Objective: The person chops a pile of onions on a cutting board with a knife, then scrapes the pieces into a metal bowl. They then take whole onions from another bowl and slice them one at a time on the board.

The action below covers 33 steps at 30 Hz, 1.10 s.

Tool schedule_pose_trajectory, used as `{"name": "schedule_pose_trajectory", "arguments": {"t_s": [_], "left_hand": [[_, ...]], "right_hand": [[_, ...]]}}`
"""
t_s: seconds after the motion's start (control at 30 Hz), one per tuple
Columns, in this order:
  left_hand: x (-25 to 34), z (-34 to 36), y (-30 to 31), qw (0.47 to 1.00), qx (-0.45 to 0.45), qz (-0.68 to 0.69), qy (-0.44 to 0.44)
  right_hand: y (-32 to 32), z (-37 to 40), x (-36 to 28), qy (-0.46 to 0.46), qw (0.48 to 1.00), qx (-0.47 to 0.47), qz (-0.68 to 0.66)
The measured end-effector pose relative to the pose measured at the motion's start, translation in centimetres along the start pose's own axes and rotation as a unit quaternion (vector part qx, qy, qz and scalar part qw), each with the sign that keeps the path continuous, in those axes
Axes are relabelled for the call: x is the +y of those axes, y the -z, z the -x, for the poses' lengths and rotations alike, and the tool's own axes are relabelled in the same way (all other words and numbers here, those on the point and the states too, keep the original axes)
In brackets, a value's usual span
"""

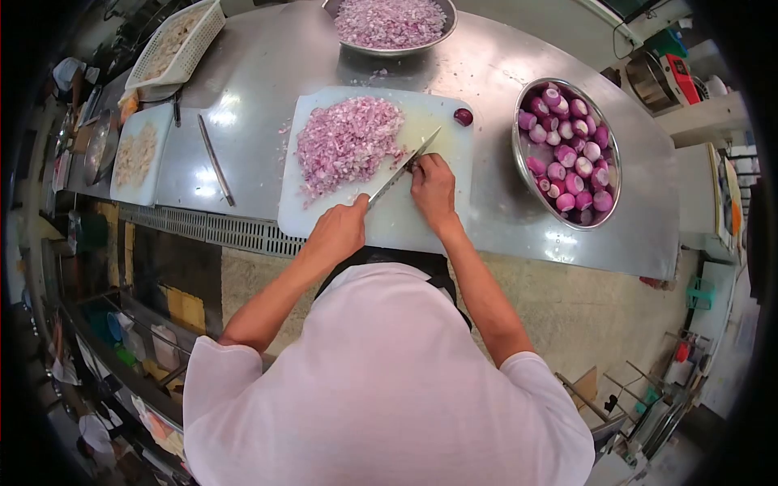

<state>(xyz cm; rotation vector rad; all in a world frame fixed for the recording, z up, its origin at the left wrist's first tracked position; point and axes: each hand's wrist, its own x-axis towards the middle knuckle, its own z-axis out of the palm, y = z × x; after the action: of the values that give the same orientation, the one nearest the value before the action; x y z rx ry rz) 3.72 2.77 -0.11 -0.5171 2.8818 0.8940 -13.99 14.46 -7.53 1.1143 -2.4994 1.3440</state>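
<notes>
A knife (pixel 397 180) slants over the white cutting board (pixel 389 229), its tip pointing away and to the right. My left hand (pixel 339 232) is closed around its handle. Close against the blade's right side, my right hand (pixel 434 190) has its fingers curled together over the board; what they hold, if anything, is hidden. Left of the blade lies a heap of chopped red onion (pixel 344 146), with a few bits beside the knife. One dark red onion piece (pixel 463 117) rests at the board's upper right corner.
A metal bowl (pixel 519 134) of peeled red onions stands right, another bowl (pixel 393 52) of chopped onion at the back. Leftward are a honing-steel-like rod (pixel 214 159), a second board (pixel 160 162) with pale chopped food and a white basket (pixel 193 58). The steel table's front edge (pixel 519 253) is near me.
</notes>
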Motion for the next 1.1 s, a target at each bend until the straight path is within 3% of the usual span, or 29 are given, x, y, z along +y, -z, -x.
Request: {"name": "schedule_pose_trajectory", "arguments": {"t_s": [0.4, 0.67, 0.93, 1.1], "left_hand": [[-0.2, 0.3, 0.8, 0.999, 0.033, 0.025, 0.003], [-0.9, -0.2, -0.6, 0.999, 0.025, 0.025, 0.001], [0.1, 0.1, -0.3, 1.000, -0.008, -0.003, 0.023], [-0.2, 0.1, 0.2, 0.999, 0.020, 0.027, 0.007]], "right_hand": [[-0.3, 0.2, 0.2, 0.017, 1.000, 0.007, 0.010], [-0.3, -0.5, 0.2, -0.040, 0.998, -0.010, -0.041], [-0.5, -0.2, 0.4, -0.020, 0.998, 0.008, -0.058], [-0.1, -0.5, 0.4, -0.008, 0.998, 0.014, -0.057]]}}
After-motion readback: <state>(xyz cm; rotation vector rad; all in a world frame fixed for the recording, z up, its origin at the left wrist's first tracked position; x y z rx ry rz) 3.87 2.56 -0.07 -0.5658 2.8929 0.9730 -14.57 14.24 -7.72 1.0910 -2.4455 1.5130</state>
